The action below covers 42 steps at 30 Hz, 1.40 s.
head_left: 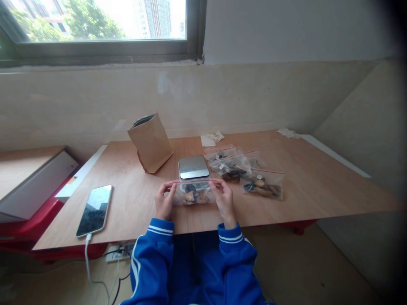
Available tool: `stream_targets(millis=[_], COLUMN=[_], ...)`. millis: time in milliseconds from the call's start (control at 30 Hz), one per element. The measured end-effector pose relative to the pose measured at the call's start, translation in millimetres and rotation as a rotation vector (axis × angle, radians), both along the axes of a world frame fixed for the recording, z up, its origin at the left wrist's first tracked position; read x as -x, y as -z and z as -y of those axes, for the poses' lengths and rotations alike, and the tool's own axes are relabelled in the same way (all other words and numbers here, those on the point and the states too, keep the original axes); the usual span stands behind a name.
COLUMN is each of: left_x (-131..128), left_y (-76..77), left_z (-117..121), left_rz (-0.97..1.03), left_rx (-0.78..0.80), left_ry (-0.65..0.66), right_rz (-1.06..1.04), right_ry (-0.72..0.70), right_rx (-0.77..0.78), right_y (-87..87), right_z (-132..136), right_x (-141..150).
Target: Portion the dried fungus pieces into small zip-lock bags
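A clear zip bag [193,192] with a red seal strip and dark and tan pieces inside sits upright on the wooden table [318,186] in front of me. My left hand [164,202] pinches its left top corner. My right hand [224,199] pinches its right top corner. Both hands are closed on the seal strip. A small silver scale [193,166] lies just behind the bag. Both sleeves are blue with white stripes.
Several filled zip bags [251,173] lie to the right of the scale. A brown paper bag [151,142] stands open at the back left. A phone [94,210] on a white cable lies at the left. Crumpled white paper [212,137] is at the back.
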<state>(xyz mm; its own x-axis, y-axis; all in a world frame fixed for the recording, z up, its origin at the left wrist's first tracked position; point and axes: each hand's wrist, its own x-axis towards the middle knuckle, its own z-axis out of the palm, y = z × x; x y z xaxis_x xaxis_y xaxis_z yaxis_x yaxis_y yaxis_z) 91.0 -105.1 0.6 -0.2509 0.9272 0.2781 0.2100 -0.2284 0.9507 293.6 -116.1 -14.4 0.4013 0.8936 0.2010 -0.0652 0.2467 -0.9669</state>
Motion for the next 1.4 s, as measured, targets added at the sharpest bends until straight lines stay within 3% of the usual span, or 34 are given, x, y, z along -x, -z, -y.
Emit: stream_targets(millis=[167,400,533,700,1067,1200,1400], left_x=[-1.5,-1.4,-3.7,-2.6,-8.3,-10.3,-10.5], left_y=[-3.4,-3.8,-2.4,-3.2,-5.5,-5.5,-7.2], left_z=[-0.3,7.1,9.2,9.8,13.8,16.3,18.5], left_rz=[-0.016,0.269,0.306,0.334,0.327,0.326,0.263], left_rx=[-0.02,0.092,0.106,0.105,0.084,0.115,0.113], left_ry=[-0.064,0.238,0.21,0.202,0.21,0.279,0.269], right_rz=[-0.022,-0.215,-0.169,-0.033,-0.071,-0.105,-0.113], right_ry=[0.02,-0.218,-0.294,-0.224,-0.109,-0.217,-0.379], right_rx=[-0.017,-0.001,0.018,0.006,-0.004,-0.002,0.019], right_y=[1.1,-2.5,-1.1,-2.0,-2.0,-3.0,-5.0], right_z=[-1.6,-0.4,-0.2,1.4,6.3,8.1,11.7], right_x=[1.9,8.1,7.9,9.3,14.3,6.8,5.5])
